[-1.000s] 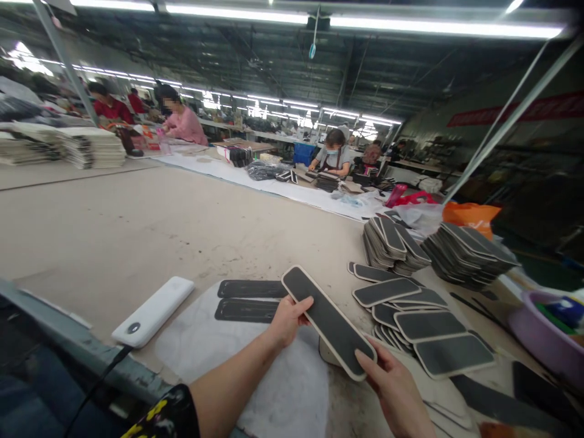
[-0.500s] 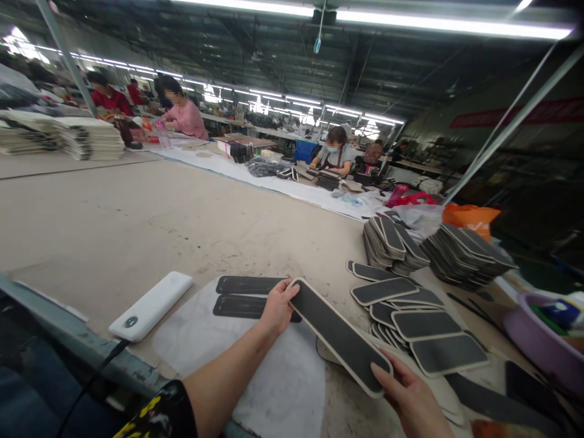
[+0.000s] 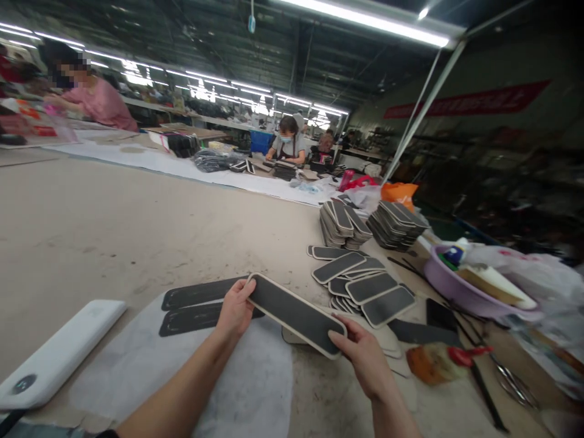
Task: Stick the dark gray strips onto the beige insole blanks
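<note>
Between my two hands I hold a long dark panel [image 3: 296, 313] with rounded corners and a pale rim, tilted down to the right above the table. My left hand [image 3: 236, 307] pinches its upper left end, thumb on top. At the lower right end, my right hand [image 3: 360, 344] grips it, also thumb on top. Two dark strips [image 3: 194, 317] lie on a white sheet [image 3: 246, 383], partly behind my left hand. To the right is a loose spread of similar panels [image 3: 371, 287]. Another pale-edged piece [image 3: 292, 336] shows partly beneath the held panel.
Stacked panels [image 3: 340, 225] stand behind the spread. A purple basin [image 3: 438, 277], a bottle with orange contents and a red top [image 3: 433, 362], and scissors [image 3: 513, 383] are at right. A white power bank [image 3: 59, 353] lies at left. Co-workers sit across the table.
My view has swung to the right, bringing the basin, bottle and scissors into fuller view. Both hands still hold the same panel, which is now a little less steeply tilted.
</note>
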### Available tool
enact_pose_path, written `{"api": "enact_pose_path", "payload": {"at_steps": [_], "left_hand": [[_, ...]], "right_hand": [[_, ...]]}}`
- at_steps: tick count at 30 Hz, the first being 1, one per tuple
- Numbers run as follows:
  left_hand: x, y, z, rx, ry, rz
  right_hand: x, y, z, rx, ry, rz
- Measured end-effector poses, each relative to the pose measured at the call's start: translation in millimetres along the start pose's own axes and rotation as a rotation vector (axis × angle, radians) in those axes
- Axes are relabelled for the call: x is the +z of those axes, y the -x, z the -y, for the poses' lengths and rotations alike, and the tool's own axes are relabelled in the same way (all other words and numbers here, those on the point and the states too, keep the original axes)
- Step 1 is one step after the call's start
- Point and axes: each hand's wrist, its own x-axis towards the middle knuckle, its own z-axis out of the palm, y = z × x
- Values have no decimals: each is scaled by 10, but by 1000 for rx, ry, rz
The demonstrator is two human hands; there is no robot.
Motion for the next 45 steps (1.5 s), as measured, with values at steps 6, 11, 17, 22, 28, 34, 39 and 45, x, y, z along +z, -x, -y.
{"api": "enact_pose_path", "payload": {"at_steps": [6, 11, 17, 22, 28, 34, 39, 45], "left_hand": [[40, -6, -49, -161, 69, 93], [64, 23, -29, -306, 29, 87], [67, 54, 33, -266, -22, 132], [110, 114, -3, -260, -76, 185], [107, 112, 2, -278, -137, 207], [109, 91, 36, -245, -113, 148], [138, 105, 39, -243, -120, 146], [134, 129, 56, -270, -127, 179]], "right_hand": [[-23, -3, 54, -28, -91, -111], [-129, -15, 19, -12, -129, -171], [-210, -73, -76, -29, -100, -302], [-224, -123, -84, -87, -79, -343], [-187, -135, -55, -107, -68, -366], [-125, -97, -20, -28, -116, -253], [-106, -82, 19, -68, -89, -295], [-156, -80, 41, -121, -54, -335]]}}
